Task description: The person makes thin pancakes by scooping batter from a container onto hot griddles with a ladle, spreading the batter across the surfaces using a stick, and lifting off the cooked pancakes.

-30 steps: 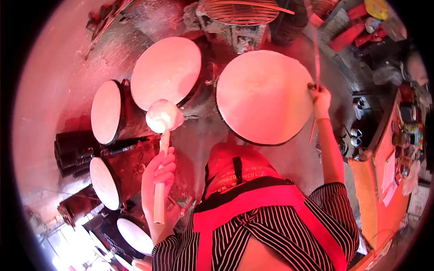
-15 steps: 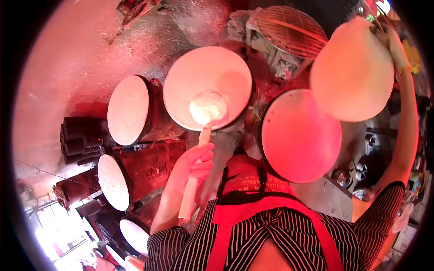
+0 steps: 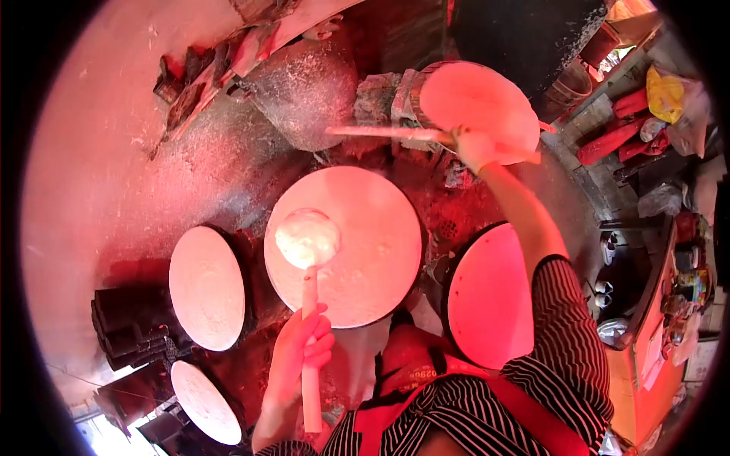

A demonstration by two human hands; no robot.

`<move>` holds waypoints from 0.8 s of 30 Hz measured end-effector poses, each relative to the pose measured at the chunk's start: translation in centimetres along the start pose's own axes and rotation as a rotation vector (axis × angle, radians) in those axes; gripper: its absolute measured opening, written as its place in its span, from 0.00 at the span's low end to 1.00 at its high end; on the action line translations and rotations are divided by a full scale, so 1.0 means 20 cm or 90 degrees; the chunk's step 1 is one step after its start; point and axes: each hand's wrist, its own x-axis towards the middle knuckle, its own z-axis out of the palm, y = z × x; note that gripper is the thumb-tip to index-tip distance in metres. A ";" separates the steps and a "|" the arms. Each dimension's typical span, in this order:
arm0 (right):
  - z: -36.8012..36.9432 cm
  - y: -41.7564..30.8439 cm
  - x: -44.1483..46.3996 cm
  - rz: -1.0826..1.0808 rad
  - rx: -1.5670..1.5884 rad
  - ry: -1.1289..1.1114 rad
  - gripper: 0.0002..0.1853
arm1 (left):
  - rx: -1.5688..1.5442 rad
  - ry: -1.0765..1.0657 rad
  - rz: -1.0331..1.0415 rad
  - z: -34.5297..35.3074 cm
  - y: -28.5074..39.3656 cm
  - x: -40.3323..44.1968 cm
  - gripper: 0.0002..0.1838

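Observation:
My left hand [image 3: 300, 346] is closed round the thick wooden handle of a ladle [image 3: 310, 380]. Its round head holds something white and glaring, over the large round griddle [image 3: 372, 281] with a pale surface. My right hand [image 3: 475, 148] reaches forward, gripping a long flat wooden stick [image 3: 391, 133] that points left. Just beyond that hand, a thin round pale sheet [image 3: 479, 102], like a large pancake, lies over the round slatted rack. Part of the rack is hidden by the sheet.
Near my right forearm is another round griddle [image 3: 490, 304]. To the left stand two more pale round griddles [image 3: 207, 289] [image 3: 205, 403], with dark cylinders [image 3: 133, 323] stacked beside them. A wooden counter [image 3: 646, 365] holding jars is at right; bags [image 3: 665, 95] lie beyond.
My right hand has swung left and forward; the round sheet that hung from it now lies on the rack. The ladle has shifted left over the griddle, and the view has turned.

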 end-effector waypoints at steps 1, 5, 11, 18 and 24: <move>-0.01 -0.04 -0.03 0.004 0.020 0.008 0.11 | -0.007 -0.008 0.004 0.00 0.00 -0.01 0.10; -0.16 -0.11 -0.32 0.082 0.144 0.025 0.12 | -0.005 -0.024 0.029 0.07 -0.08 -0.09 0.11; -1.03 0.09 -1.33 0.149 0.727 -0.105 0.16 | 0.239 -0.034 0.012 0.30 -0.39 -0.28 0.13; -1.56 0.63 -2.33 -0.207 0.459 0.079 0.31 | 0.909 -0.063 0.449 0.87 -1.03 -0.30 0.15; -1.50 0.91 -2.91 0.196 0.534 -0.162 0.30 | 1.048 -0.109 0.685 1.06 -1.57 -0.09 0.12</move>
